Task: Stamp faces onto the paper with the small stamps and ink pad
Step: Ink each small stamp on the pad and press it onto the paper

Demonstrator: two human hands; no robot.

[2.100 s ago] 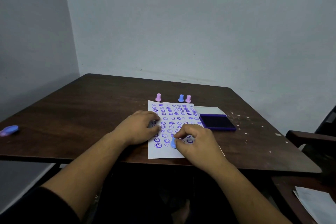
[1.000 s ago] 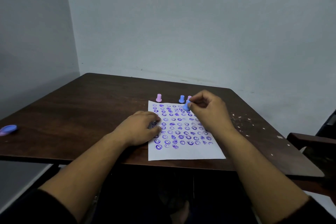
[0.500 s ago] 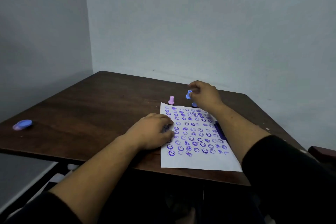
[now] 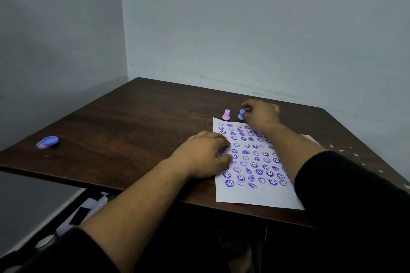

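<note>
A white paper (image 4: 255, 195) covered with several rows of purple stamped faces lies near the table's front edge. My left hand (image 4: 203, 157) rests flat on its left edge, fingers spread over some prints. Beyond the paper's far edge my right hand (image 4: 259, 113) pinches a small blue stamp (image 4: 241, 114), which stands on the table. A pink stamp (image 4: 226, 115) stands upright just left of it. My right forearm and dark sleeve hide the ink pad and any other stamps.
The dark wooden table (image 4: 133, 135) sits in a wall corner. A round blue and pink lid (image 4: 47, 142) lies near its left edge. White specks dot the table's right side (image 4: 341, 150). Papers lie on the floor (image 4: 88, 208) under the front left.
My right hand lifted the blue stamp from the lower paper and carried it to the far edge beside the pink stamp. The view swung left. My left hand stayed on the paper.
</note>
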